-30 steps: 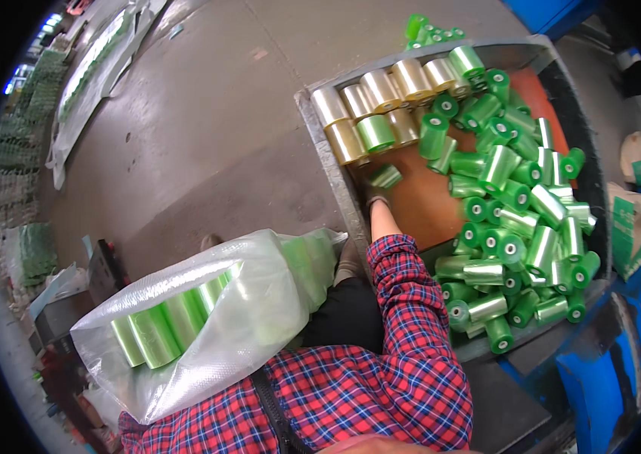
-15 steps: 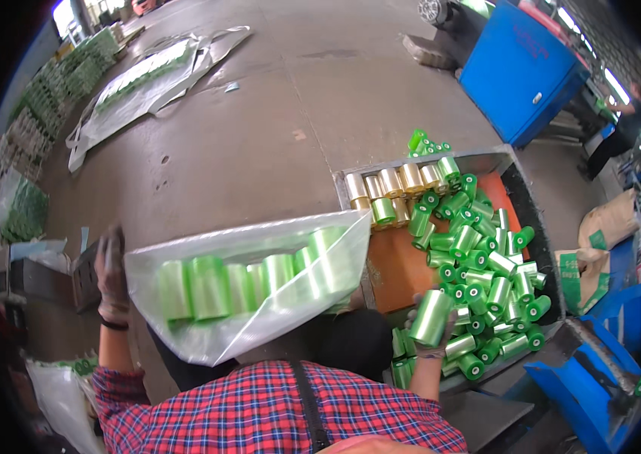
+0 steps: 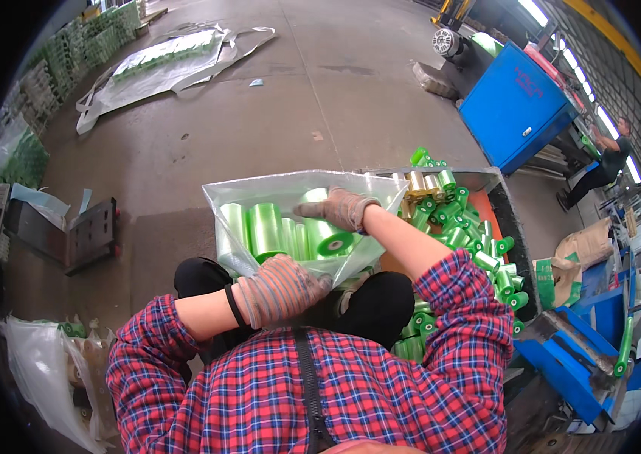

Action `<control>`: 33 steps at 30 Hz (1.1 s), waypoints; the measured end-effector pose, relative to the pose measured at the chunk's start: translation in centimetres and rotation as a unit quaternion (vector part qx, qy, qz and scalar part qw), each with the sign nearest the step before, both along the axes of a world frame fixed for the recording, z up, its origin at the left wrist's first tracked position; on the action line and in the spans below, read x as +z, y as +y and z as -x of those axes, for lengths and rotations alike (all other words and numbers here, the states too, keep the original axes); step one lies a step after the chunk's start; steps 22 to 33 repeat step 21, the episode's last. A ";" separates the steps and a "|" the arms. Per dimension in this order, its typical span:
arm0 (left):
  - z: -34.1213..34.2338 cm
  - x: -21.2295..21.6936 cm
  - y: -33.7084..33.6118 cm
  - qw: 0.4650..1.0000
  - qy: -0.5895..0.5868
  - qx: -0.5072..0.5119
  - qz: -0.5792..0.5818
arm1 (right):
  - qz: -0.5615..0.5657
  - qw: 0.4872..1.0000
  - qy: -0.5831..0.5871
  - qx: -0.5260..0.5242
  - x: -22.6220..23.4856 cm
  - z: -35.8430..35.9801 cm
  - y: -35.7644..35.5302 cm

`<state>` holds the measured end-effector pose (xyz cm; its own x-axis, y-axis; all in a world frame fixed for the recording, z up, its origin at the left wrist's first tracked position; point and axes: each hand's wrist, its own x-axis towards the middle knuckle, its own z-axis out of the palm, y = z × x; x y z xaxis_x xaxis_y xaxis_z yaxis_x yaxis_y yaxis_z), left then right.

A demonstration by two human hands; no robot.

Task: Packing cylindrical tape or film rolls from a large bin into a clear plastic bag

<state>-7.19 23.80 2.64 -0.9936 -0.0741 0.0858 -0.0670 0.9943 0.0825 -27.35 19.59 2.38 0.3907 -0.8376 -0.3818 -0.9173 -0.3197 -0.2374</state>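
Note:
A clear plastic bag (image 3: 241,189) lies over my lap with its mouth spread, and several green film rolls (image 3: 266,231) stand inside it. My left hand (image 3: 279,289), in a striped knit glove, is closed on the bag's near edge. Through the mouth reaches my right hand (image 3: 341,209), also gloved, its fingers wrapped across a tilted green film roll (image 3: 333,240) at the bag's right side. That roll's cored end faces me. Part of my right hand's grip is hidden behind the roll.
At my right stands a metal-rimmed bin (image 3: 498,185) heaped with loose green rolls and some golden rolls (image 3: 419,183). Beyond it are a blue cabinet (image 3: 517,106) and a person (image 3: 614,159). Paper sacks (image 3: 574,257) lie right; a dark metal stand (image 3: 93,234) is left.
My right hand has carried a green roll from over the bin into the bag. My left hand has come from the bag's far left side to its near edge. The bag has shifted right.

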 end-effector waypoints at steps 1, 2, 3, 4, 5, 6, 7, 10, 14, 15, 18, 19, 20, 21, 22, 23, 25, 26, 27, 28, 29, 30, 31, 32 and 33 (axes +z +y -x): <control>-0.3 0.0 0.1 1.000 0.001 -0.007 -0.001 | -0.001 1.000 0.001 -0.007 -1.0 -0.1 0.0; -0.5 -0.1 0.0 1.000 -0.011 -0.003 0.001 | 0.016 0.982 0.112 -0.151 -2.1 0.0 0.2; -0.4 -0.2 0.1 1.000 -0.024 0.003 -0.001 | 0.027 0.932 0.220 -0.287 -3.0 0.0 0.5; -0.1 0.2 -0.1 0.997 -0.075 0.005 -0.028 | 0.009 0.938 0.229 -0.259 -3.2 -0.1 0.4; 0.0 0.6 -0.5 0.996 -0.082 -0.013 -0.038 | 0.035 0.947 0.216 -0.236 -3.2 0.1 0.4; 0.0 0.6 -1.6 0.991 -0.077 -0.026 -0.106 | 0.060 0.954 0.199 -0.214 -2.7 0.7 0.4; 0.0 0.7 -2.5 0.980 -0.077 -0.046 -0.177 | 0.106 0.967 0.113 -0.201 -2.1 2.0 0.0; -0.9 1.5 -3.9 0.930 -0.039 0.026 -0.365 | 0.391 0.871 0.289 -0.066 1.2 5.8 4.9; 0.7 3.5 -5.0 0.795 -0.198 0.180 -0.545 | 0.429 0.864 0.064 -0.255 -4.4 18.3 16.1; 1.2 3.6 -5.1 0.793 -0.207 0.180 -0.544 | 0.252 0.849 0.021 -0.464 -7.9 19.6 19.0; 2.4 3.2 -5.7 0.783 -0.218 0.195 -0.549 | -0.199 0.737 0.053 -0.644 -21.8 21.4 28.8; 1.5 3.5 -5.8 0.797 -0.203 0.204 -0.531 | -0.193 0.699 0.092 -0.683 -23.9 19.7 29.8; 1.7 3.5 -5.8 0.778 -0.190 0.231 -0.552 | -0.215 0.651 0.130 -0.717 -24.2 18.3 30.5; 2.1 3.6 -5.9 0.761 -0.208 0.257 -0.559 | -0.235 0.600 0.165 -0.747 -24.9 17.2 30.7; 2.1 3.6 -5.9 0.761 -0.208 0.257 -0.559 | -0.235 0.600 0.165 -0.747 -24.9 17.2 30.7; 2.1 3.6 -5.9 0.761 -0.208 0.257 -0.559 | -0.235 0.600 0.165 -0.747 -24.9 17.2 30.7; 2.1 3.6 -5.9 0.761 -0.208 0.257 -0.559 | -0.235 0.600 0.165 -0.747 -24.9 17.2 30.7; 2.1 3.6 -5.9 0.761 -0.208 0.257 -0.559 | -0.235 0.600 0.165 -0.747 -24.9 17.2 30.7; 2.1 3.6 -5.9 0.761 -0.208 0.257 -0.559 | -0.235 0.600 0.165 -0.747 -24.9 17.2 30.7; 2.1 3.6 -5.9 0.761 -0.208 0.257 -0.559 | -0.235 0.600 0.165 -0.747 -24.9 17.2 30.7; 2.1 3.6 -5.9 0.761 -0.208 0.257 -0.559 | -0.235 0.600 0.165 -0.747 -24.9 17.2 30.7; 2.1 3.6 -5.9 0.761 -0.208 0.257 -0.559 | -0.235 0.600 0.165 -0.747 -24.9 17.2 30.7; 2.1 3.6 -5.9 0.761 -0.208 0.257 -0.559 | -0.235 0.600 0.165 -0.747 -24.9 17.2 30.7; 2.1 3.6 -5.9 0.761 -0.208 0.257 -0.559 | -0.235 0.600 0.165 -0.747 -24.9 17.2 30.7; 2.1 3.6 -5.9 0.761 -0.208 0.257 -0.559 | -0.235 0.600 0.165 -0.747 -24.9 17.2 30.7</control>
